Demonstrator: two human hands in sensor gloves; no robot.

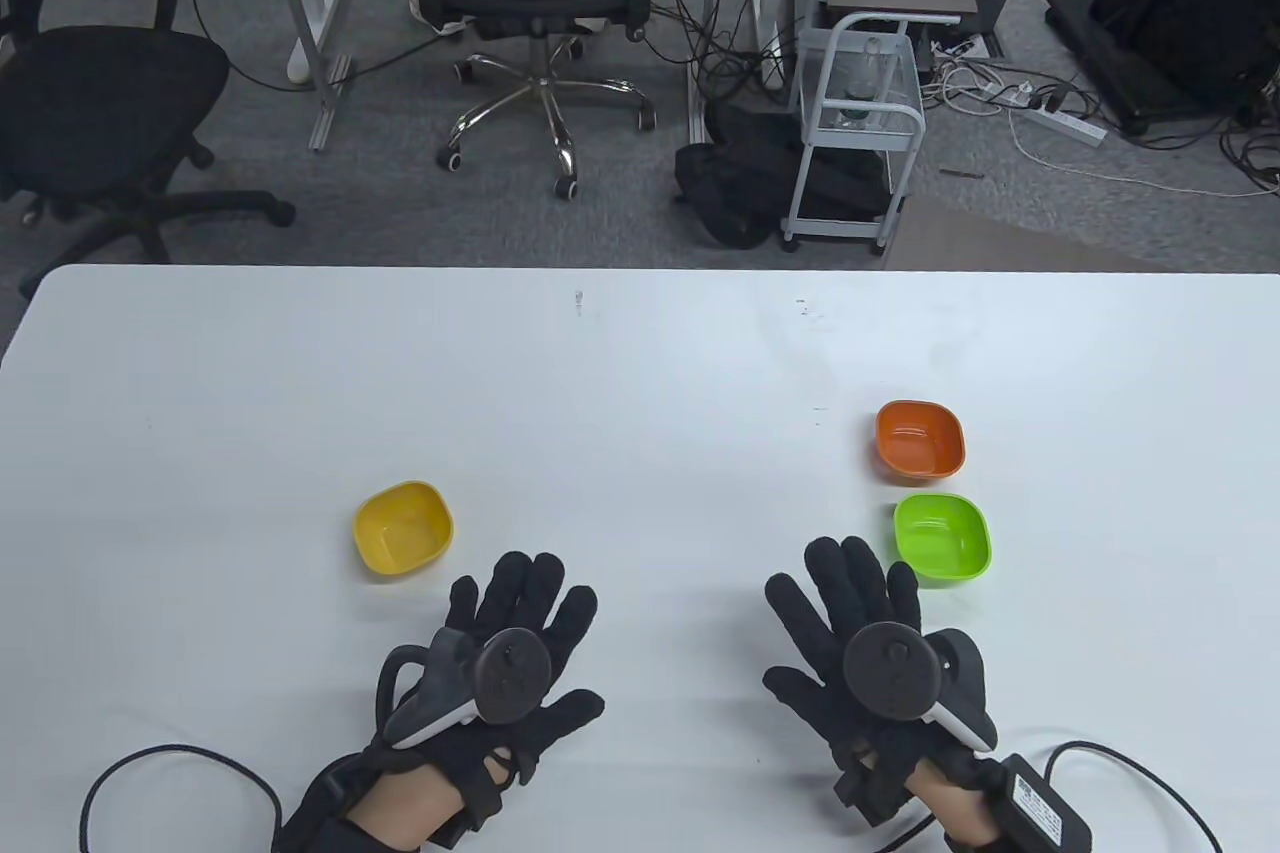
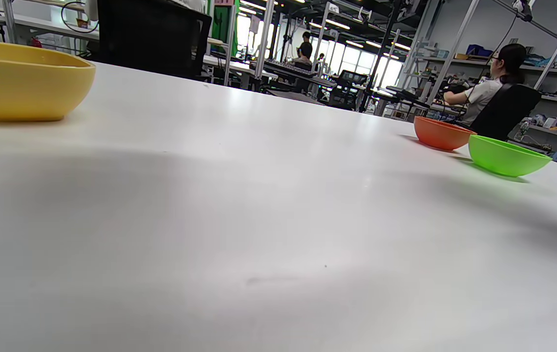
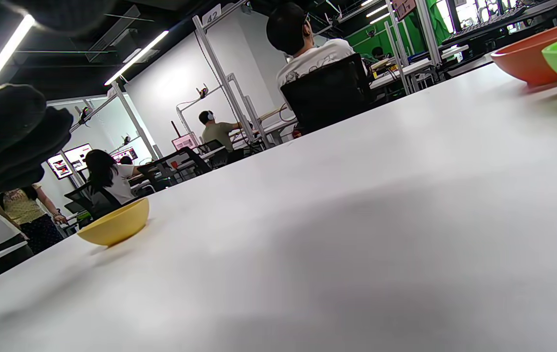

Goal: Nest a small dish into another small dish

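- The green dish (image 1: pixel 941 538) sits upright on the white bench (image 1: pixel 620 363), right side, just beside the orange dish (image 1: pixel 921 438) behind it, a narrow gap between them.
- The yellow dish (image 1: pixel 403 528) stands well apart on the left.
- The right hand (image 1: pixel 875 658) lies flat near the green dish, grip apart, holding nothing.
- The left hand (image 1: pixel 500 663) lies flat near the yellow dish, fingers spread, holding nothing.

Left hand (image 1: pixel 510 653), right hand (image 1: pixel 880 653) flat (fingers spread), empty.
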